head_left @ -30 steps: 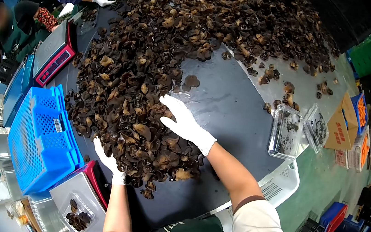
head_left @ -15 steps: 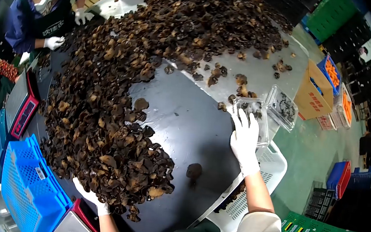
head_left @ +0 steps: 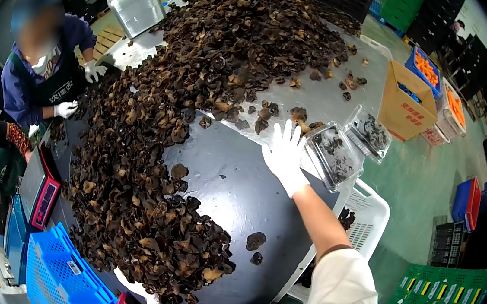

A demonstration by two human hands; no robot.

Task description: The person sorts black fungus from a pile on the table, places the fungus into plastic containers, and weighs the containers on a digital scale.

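My right hand (head_left: pixel 286 157), in a white glove, is open with its fingers stretched out over the table. It lies just left of a clear plastic box (head_left: pixel 333 157) with a few dark pieces inside. A second clear box (head_left: pixel 368 134) with similar contents stands behind it at the table edge. My left hand (head_left: pixel 134 286), also white-gloved, rests against the near edge of a large heap of dark brown wood ear mushrooms (head_left: pixel 150 219). Its fingers look stretched out, partly covered by the heap. Two loose mushrooms (head_left: pixel 255 241) lie on the dark tabletop (head_left: pixel 222 174).
Blue crates (head_left: pixel 67 273) and a red-framed scale (head_left: pixel 41 188) line the left edge. A white basket (head_left: pixel 369 219) stands below the right edge, a cardboard box (head_left: pixel 407 105) beyond. Two people work at the left; one wears white gloves (head_left: pixel 66 109). Clear containers (head_left: pixel 137 6) are stacked behind.
My right hand has moved left off the nearer clear box onto the table beside it. The view has shifted, showing more of the left side. My left hand stays at the heap's edge.
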